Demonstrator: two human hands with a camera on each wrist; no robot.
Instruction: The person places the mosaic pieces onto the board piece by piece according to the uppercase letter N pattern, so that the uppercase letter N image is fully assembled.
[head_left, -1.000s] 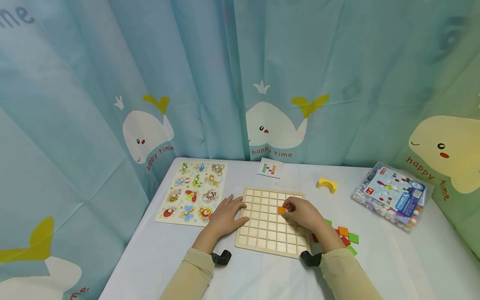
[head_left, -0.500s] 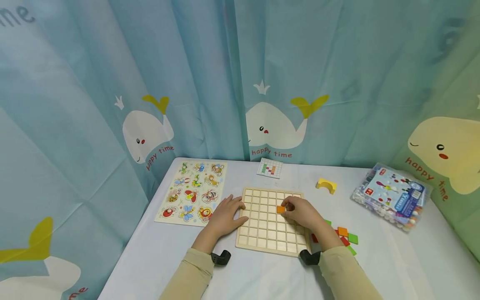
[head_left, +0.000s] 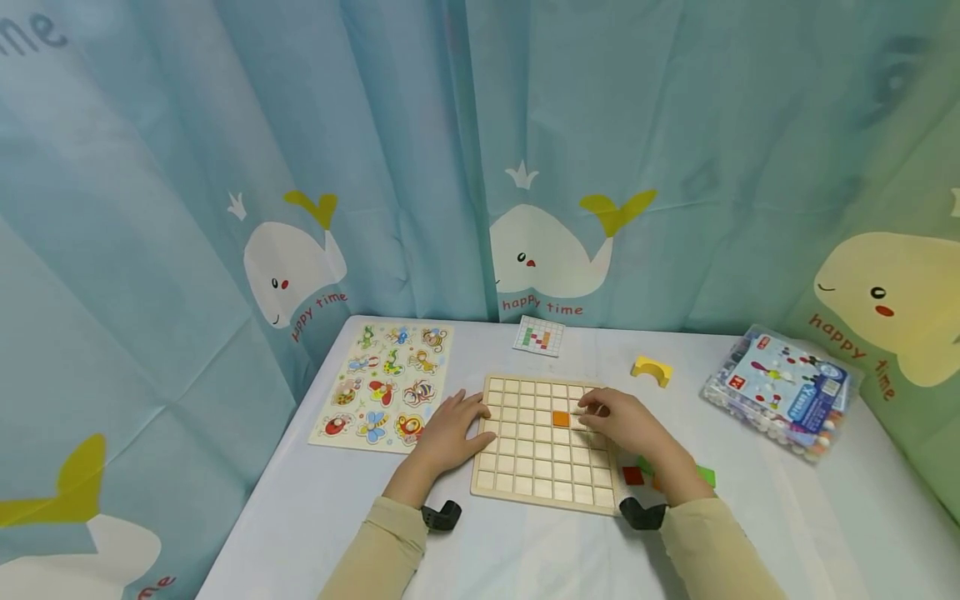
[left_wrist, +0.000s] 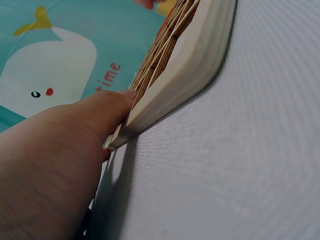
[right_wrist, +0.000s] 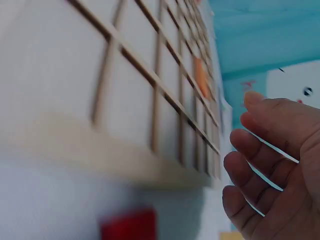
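Observation:
A wooden grid board (head_left: 536, 492) lies on the table, and one orange square tile (head_left: 561, 418) sits in a cell of its upper right part. My left hand (head_left: 447, 437) rests against the board's left edge; in the left wrist view its thumb (left_wrist: 112, 107) lies on the rim. Just right of the orange tile, my right hand (head_left: 626, 425) hovers over the board's right side with nothing between its fingers. In the right wrist view, its fingers (right_wrist: 250, 150) are loosely bent and apart from the tile. Beneath the right forearm, loose red (head_left: 633, 475), green and orange tiles are partly hidden.
An insect picture board (head_left: 382, 387) lies at the left. Behind the grid board are a small pattern card (head_left: 539, 336) and a yellow arch block (head_left: 652, 370). A clear box of beads (head_left: 783, 392) stands at the right, and a whale-print curtain (head_left: 420, 167) surrounds the table.
My right hand has let go of the orange tile, which stays in its cell, and has moved slightly right with its fingers parted. The left hand keeps its place.

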